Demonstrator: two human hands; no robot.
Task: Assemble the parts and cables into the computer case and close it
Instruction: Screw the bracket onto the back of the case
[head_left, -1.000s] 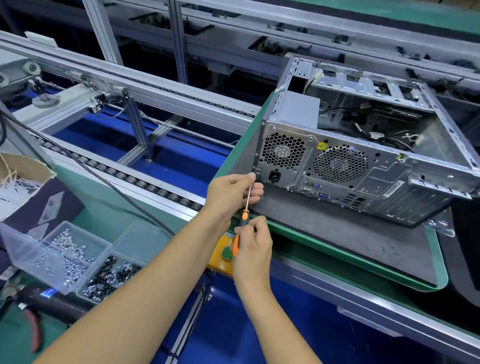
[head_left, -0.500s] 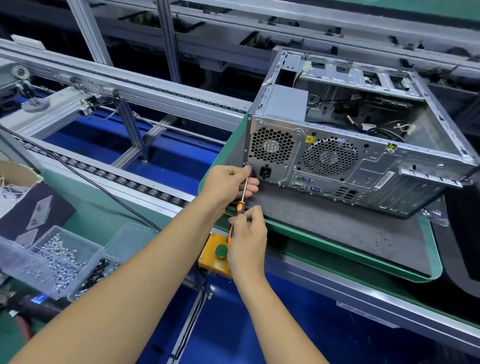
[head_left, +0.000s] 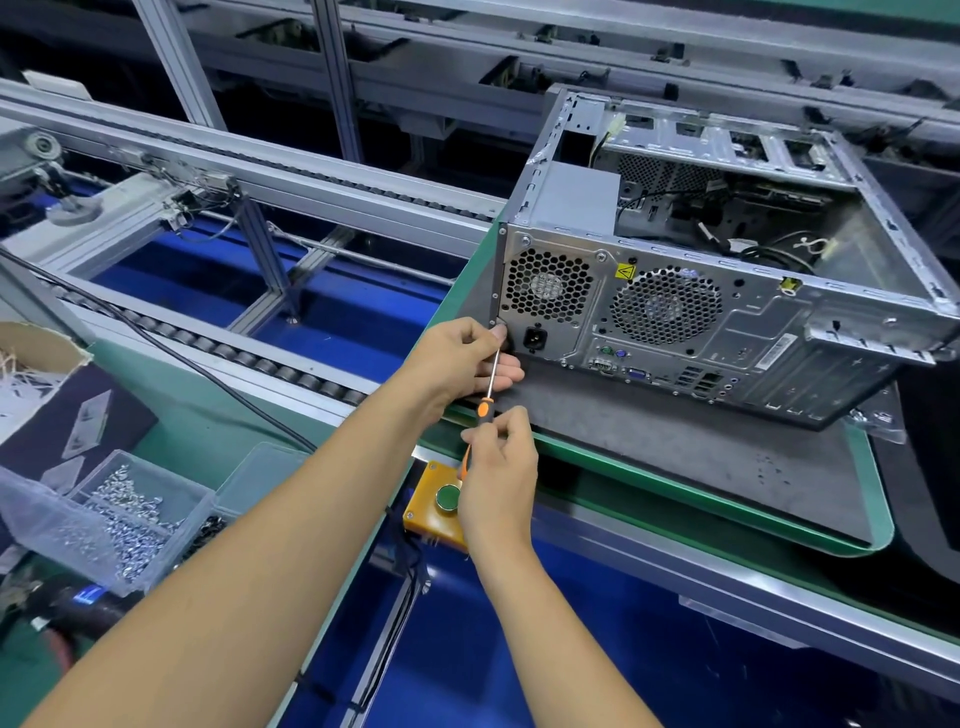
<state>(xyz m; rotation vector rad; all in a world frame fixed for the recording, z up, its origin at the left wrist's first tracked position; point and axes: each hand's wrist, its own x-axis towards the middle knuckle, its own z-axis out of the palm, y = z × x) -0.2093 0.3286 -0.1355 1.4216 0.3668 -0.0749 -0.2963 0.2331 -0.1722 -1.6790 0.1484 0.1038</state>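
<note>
Gripping the screwdriver (head_left: 482, 415), the right hand (head_left: 498, 467) hides its handle; left hand (head_left: 460, 356) pinches the shaft, tip hidden.

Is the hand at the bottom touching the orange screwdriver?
Touching. The head view shows the right hand with its fingers pinched round the orange handle of the screwdriver, with no gap between them.

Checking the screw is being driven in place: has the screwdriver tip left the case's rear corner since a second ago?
No. The screwdriver tip stays at the computer case's lower-left rear corner, beside the power socket.
</note>
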